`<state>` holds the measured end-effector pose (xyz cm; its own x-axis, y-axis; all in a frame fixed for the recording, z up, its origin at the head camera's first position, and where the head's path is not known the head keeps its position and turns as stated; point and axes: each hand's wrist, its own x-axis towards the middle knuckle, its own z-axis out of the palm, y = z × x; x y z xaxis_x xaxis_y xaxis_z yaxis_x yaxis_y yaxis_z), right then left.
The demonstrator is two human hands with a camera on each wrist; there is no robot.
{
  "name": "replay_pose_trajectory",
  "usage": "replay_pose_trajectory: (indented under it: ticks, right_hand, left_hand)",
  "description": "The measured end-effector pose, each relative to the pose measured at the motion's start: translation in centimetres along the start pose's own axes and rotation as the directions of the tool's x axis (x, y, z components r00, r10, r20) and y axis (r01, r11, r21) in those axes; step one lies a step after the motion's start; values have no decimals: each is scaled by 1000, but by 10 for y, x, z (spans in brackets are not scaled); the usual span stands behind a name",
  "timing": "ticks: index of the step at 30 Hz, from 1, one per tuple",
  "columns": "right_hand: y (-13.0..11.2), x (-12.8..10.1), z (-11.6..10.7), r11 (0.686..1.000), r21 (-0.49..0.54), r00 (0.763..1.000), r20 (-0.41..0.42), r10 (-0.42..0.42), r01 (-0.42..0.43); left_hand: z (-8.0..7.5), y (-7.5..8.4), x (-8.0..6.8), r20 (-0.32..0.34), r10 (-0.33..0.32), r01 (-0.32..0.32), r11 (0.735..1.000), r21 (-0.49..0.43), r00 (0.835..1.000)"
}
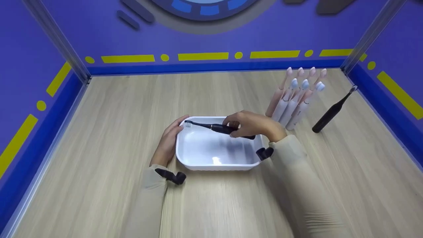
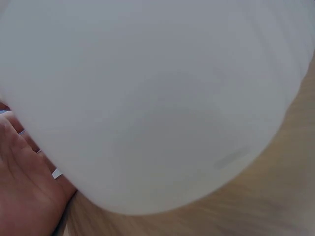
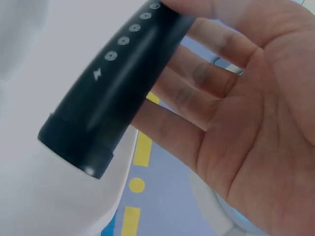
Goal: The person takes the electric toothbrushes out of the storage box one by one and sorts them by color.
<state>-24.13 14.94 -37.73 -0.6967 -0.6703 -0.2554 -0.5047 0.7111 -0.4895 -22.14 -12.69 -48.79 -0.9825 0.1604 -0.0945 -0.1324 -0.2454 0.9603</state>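
A black electric toothbrush lies across the upper part of a white tray in the head view, its bristled head at the left rim. My right hand pinches its handle between thumb and fingertips. Up close in the right wrist view, the handle shows a row of round marks and a lightning sign, its base end pointing down to the left. My left hand holds the tray's left end, thumb at the rim and fingers along the outside. The tray's outer wall fills most of the left wrist view.
Several upright electric toothbrushes stand in a group behind my right wrist, white ones in front of pink ones. Another black toothbrush stands farther right. Blue-purple panels wall in the wooden table at the back and sides.
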Motion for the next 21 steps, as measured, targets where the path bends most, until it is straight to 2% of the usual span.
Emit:
replay_pose_trajectory:
  ticks: [6,11,21]
  right_hand:
    - [7,-6,-2,998,58,999,-41,-22,24]
    - [9,-15,-4,994,101,995,-103,-19,29]
    - [20,-30,-4,980,171,968,-245,-55,99]
  left_hand:
    - [-1,-1,0,-14,-12,12,999,38,1000]
    - [-1,-1,0,-12,5,-5,999,47,1000]
    - [-1,-1,0,-26,-18,19,997,71,1000]
